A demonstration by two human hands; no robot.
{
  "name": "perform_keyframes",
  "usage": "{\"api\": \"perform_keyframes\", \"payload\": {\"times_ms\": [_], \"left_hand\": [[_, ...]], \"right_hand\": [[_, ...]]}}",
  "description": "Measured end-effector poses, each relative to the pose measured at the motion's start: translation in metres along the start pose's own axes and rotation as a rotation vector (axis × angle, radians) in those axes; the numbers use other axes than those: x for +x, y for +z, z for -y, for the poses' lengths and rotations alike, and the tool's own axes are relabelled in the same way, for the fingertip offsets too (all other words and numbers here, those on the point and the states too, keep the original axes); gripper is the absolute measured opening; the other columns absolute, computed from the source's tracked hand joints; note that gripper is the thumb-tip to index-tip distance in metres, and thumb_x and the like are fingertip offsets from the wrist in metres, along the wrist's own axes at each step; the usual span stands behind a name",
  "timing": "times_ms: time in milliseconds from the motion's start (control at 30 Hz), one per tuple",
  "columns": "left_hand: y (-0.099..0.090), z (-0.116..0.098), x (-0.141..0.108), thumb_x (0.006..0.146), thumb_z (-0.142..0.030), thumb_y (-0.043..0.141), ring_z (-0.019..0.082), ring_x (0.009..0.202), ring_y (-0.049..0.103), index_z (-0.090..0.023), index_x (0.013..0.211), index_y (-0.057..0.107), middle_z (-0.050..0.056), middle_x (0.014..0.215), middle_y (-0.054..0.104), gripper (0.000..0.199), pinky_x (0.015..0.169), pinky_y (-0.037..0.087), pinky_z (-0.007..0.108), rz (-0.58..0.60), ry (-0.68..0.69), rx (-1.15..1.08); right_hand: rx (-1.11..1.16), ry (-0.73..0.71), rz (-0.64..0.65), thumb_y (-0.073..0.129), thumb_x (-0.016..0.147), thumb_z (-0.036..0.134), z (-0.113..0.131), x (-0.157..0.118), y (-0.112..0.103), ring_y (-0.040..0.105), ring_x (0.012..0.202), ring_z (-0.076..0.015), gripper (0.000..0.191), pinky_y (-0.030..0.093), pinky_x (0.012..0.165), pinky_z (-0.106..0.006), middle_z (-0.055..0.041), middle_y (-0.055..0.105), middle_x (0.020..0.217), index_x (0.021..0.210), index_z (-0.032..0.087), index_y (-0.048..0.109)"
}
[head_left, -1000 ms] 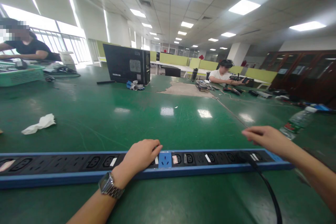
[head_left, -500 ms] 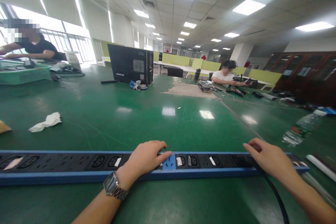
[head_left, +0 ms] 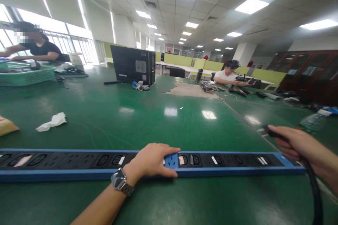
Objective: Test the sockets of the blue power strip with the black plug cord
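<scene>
A long power strip (head_left: 224, 160) with a blue rim and black sockets lies across the table in front of me. My left hand (head_left: 154, 160) straddles it beside the blue socket (head_left: 171, 161), thumb along the near edge and fingers over the far edge. Above the strip's right end, my right hand (head_left: 298, 144) is closed around a black power cord (head_left: 314, 186). The cord's plug end (head_left: 268, 130) pokes out past the fingers, blurred and apart from the strip. From that hand the cord hangs down toward the lower right.
On the green table (head_left: 148, 119) lie a crumpled tissue (head_left: 52, 122) and blue-grey gloves (head_left: 141, 85). A black computer case (head_left: 133, 65) stands behind them. A green basket (head_left: 26, 75) is at left, a water bottle (head_left: 315, 119) at right. Two people sit across the table.
My right hand has risen off the strip to the right, taking the cord's plug end with it. My left thumb has moved from the strip's top to its near edge.
</scene>
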State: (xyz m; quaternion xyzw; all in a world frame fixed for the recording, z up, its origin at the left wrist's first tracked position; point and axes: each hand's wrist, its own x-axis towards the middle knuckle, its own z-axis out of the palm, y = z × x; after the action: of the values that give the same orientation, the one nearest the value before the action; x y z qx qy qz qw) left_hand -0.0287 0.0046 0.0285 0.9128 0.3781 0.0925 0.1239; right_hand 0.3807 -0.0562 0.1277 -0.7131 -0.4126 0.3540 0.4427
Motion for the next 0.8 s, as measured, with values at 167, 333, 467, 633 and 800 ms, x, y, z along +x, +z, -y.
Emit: {"api": "perform_keyframes", "payload": {"times_ms": [167, 333, 467, 633, 800], "left_hand": [[0.001, 0.003, -0.001, 0.067, -0.073, 0.067, 0.029, 0.102, 0.066, -0.029, 0.135, 0.055, 0.007, 0.116, 0.069, 0.082, 0.089, 0.05, 0.039, -0.061, 0.008, -0.011], [0.002, -0.001, -0.003, 0.067, -0.071, 0.07, 0.028, 0.104, 0.065, -0.026, 0.142, 0.045, 0.008, 0.118, 0.068, 0.091, 0.086, 0.051, 0.037, -0.225, 0.084, -0.035], [0.002, -0.005, -0.004, 0.076, -0.061, 0.068, 0.027, 0.099, 0.068, -0.021, 0.136, 0.047, 0.011, 0.116, 0.068, 0.075, 0.081, 0.052, 0.035, -0.394, 0.148, -0.046], [-0.011, 0.019, -0.021, 0.091, -0.04, 0.055, 0.019, 0.085, 0.068, -0.021, 0.117, 0.057, 0.006, 0.097, 0.071, 0.032, 0.077, 0.053, 0.028, -0.736, 0.045, -0.075], [-0.029, 0.05, -0.058, 0.093, -0.05, 0.048, 0.019, 0.076, 0.07, -0.02, 0.13, 0.048, 0.008, 0.103, 0.069, 0.048, 0.071, 0.057, 0.033, -1.037, -0.302, -0.325]], "right_hand": [[-0.308, -0.306, -0.012, 0.07, 0.074, 0.053, 0.062, -0.035, 0.023, 0.049, 0.045, -0.0099, 0.037, 0.032, 0.041, -0.024, -0.0024, 0.062, 0.059, 0.085, 0.018, 0.073], [-0.432, -0.361, 0.331, 0.072, 0.075, 0.046, 0.044, -0.049, 0.126, 0.05, 0.043, -0.0109, 0.043, 0.031, 0.039, -0.021, 0.002, 0.06, 0.054, 0.106, 0.016, 0.069], [-0.172, -0.346, 0.639, 0.069, 0.079, 0.042, 0.039, -0.062, 0.196, 0.058, 0.043, -0.0126, 0.059, 0.04, 0.041, -0.02, 0.0033, 0.063, 0.057, 0.13, 0.015, 0.054], [-0.001, -0.629, 0.491, 0.057, 0.089, 0.044, 0.02, -0.066, 0.223, 0.07, 0.071, -0.0187, 0.038, 0.053, 0.064, -0.028, -0.0036, 0.071, 0.073, 0.113, 0.016, 0.065], [-0.581, -0.906, 0.042, 0.059, 0.088, 0.041, -0.047, -0.046, 0.229, 0.066, 0.102, -0.0279, 0.031, 0.046, 0.092, -0.041, -0.0111, 0.073, 0.106, 0.104, 0.017, 0.072]]}}
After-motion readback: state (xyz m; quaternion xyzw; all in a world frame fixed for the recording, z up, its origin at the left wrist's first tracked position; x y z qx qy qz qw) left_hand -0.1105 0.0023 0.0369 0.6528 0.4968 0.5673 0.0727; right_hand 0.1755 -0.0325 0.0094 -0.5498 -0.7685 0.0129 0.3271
